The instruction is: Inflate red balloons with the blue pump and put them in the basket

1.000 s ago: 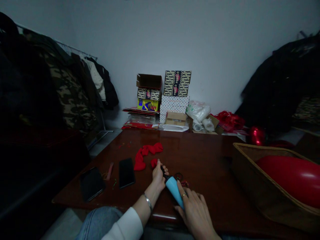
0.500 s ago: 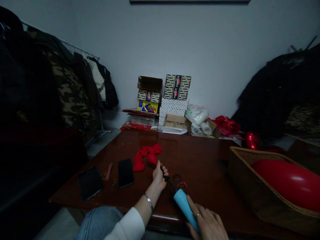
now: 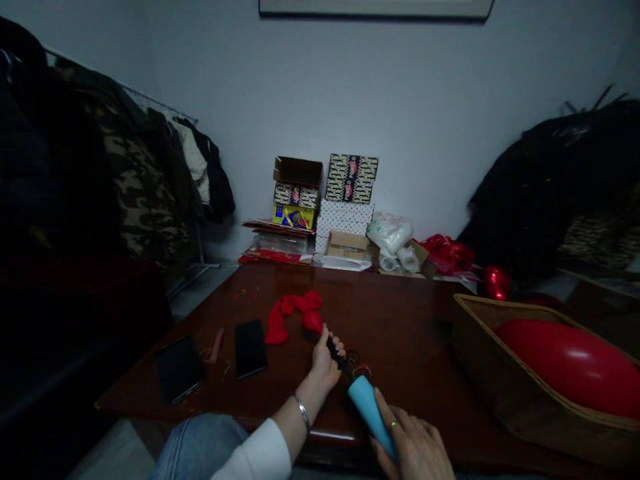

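My right hand (image 3: pixel 417 443) is wrapped around the light blue barrel of a balloon pump (image 3: pixel 370 410). My left hand (image 3: pixel 327 357) is closed on the pump's black front end, at the neck of a red balloon (image 3: pixel 312 321). The balloon is small and partly filled, and it points away from me. Behind it on the table lies a long, limp red strip (image 3: pixel 280 320) that looks like balloons or cloth; which, I cannot tell. Rubber bands (image 3: pixel 361 370) lie just right of my left hand.
The brown table (image 3: pixel 400 320) carries two dark phones or tablets (image 3: pixel 251 348), (image 3: pixel 179 369) and a small reddish stick (image 3: pixel 217 345) on the left. A wicker basket (image 3: pixel 480 353) with a large red balloon (image 3: pixel 575 360) stands right. Boxes (image 3: pixel 345 217) are stacked against the wall.
My left hand has shifted slightly right, nearer the blue barrel, so less black shaft shows between them. The red balloon moved along with it and looks rounder. My view has tilted up slightly.
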### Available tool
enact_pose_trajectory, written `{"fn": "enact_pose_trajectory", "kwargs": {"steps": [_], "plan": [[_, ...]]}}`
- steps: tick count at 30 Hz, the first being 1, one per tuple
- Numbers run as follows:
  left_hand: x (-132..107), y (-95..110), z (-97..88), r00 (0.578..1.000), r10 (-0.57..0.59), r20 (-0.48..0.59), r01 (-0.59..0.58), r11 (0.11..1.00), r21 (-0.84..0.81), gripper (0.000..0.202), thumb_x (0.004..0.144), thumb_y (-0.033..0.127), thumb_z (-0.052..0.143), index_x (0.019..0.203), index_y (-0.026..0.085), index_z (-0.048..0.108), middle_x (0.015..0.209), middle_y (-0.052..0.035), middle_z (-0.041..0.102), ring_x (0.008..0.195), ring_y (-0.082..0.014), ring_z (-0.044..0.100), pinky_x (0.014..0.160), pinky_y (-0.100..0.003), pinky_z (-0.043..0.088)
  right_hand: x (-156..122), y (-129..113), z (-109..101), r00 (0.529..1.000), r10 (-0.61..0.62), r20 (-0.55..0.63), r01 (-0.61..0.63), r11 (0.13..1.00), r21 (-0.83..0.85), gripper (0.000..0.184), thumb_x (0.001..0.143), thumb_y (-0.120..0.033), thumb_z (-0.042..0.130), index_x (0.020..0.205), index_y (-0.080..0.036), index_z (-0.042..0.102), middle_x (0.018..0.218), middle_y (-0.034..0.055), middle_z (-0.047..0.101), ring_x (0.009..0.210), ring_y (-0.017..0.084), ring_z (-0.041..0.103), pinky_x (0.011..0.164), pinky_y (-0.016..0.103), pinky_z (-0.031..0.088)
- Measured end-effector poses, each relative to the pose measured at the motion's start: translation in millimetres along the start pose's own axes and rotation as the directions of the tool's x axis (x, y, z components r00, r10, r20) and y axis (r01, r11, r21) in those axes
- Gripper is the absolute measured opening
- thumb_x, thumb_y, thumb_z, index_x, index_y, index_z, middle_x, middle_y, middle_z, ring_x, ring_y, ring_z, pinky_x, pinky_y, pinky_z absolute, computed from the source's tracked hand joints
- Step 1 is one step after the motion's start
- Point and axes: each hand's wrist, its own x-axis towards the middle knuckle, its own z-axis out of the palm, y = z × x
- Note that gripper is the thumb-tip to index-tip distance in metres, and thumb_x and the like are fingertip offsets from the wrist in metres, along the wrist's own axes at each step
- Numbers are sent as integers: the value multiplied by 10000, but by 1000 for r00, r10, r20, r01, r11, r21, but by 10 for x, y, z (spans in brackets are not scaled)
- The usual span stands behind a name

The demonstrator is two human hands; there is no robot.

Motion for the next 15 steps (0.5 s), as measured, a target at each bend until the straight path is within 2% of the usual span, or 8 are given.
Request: {"fn": "enact_pose_trajectory", "kwargs": {"steps": [8,15], "plan": [[-28,-35,-6,999,-41,20,40,999,22,304,787,417,598,699,174,438,554,30,435,439,-79,417,428,-191,367,239,-184,-122,993,92,80,-92,996,-4,545,810,-276,484,1343,-262,370,995,42,638,841,197,601,774,355,373],[19,2,-34,1000,-16,-5,16,999,39,258,813,368,573,697,171,453,554,20,461,443,-94,447,451,-215,385,401,-341,-218,984,146,97,-141,988,-63,568,767,-194,515,1322,-242,408,936,43,630,831,210,583,773,367,357]]}}
